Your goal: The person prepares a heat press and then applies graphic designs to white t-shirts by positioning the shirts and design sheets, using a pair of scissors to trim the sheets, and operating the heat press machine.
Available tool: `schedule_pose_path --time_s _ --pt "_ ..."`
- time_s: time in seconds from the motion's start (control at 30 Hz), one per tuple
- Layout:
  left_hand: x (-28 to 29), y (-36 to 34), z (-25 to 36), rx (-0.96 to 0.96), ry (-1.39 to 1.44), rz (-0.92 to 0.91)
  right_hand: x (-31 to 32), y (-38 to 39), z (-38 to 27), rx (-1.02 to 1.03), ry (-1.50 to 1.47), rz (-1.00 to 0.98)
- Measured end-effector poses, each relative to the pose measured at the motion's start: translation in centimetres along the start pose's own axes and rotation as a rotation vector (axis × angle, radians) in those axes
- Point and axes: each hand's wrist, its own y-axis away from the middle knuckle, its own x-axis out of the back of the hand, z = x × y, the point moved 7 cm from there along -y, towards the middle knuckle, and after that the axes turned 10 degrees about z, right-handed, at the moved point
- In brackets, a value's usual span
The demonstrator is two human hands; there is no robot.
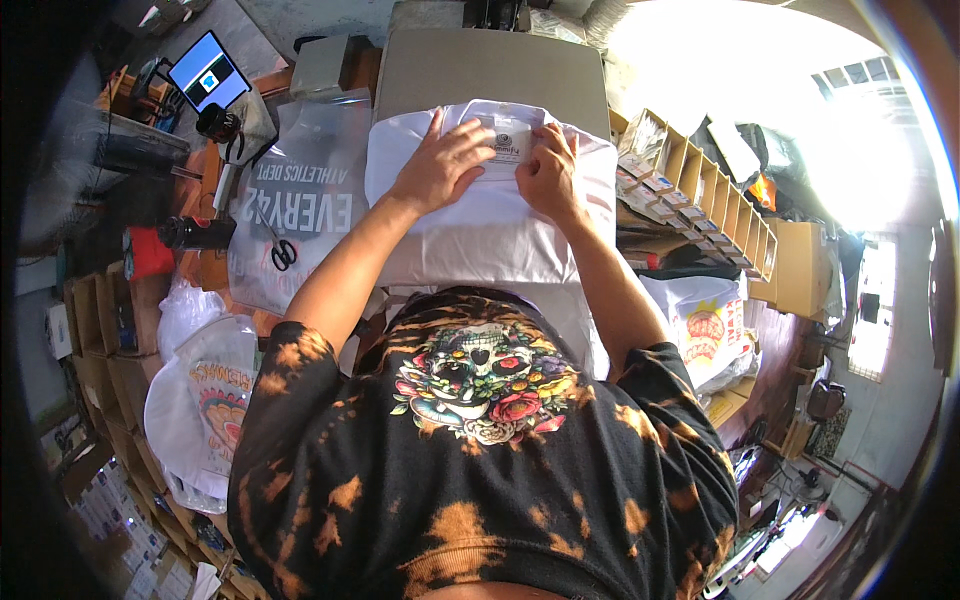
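A white T-shirt [420,240] is spread over the flat platen of a grey press [490,70], its neckline toward the far side. Just inside the neckline lies a small clear film with a dark printed design [512,143]. On the film's left side my left hand [445,165] rests with its fingers stretched and apart, the tips reaching the film's edge. My right hand [550,172] is at the opposite edge, fingers bent and drawn together on the film's border. How firmly it pinches the film is partly hidden by the fingers.
Left of the shirt, a clear printed plastic sheet [300,180] carries black-handled scissors [283,254]. Beyond it are a tablet [208,72] and a dark mug [217,122]. A divided wooden rack [700,190] stands close on the right, with printed white shirts [700,325] below it.
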Motion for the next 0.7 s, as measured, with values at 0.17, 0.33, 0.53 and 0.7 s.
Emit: schedule_pose_path --time_s 0.17,0.33,0.53,0.7 --pt "-0.6 0.1 -0.1 -0.007 -0.052 -0.046 1.2 -0.1 -1.7 0.017 -0.047 0.077" --pt "-0.6 0.0 -0.1 0.009 -0.049 -0.023 1.6 0.5 -4.4 0.147 0.005 0.078" --pt "-0.8 0.1 -0.4 0.031 -0.035 -0.023 1.5 1.0 -4.3 0.115 0.024 0.088" --pt "-0.9 0.1 -0.4 0.037 -0.039 -0.022 1.3 1.1 -3.9 0.096 0.028 0.119"
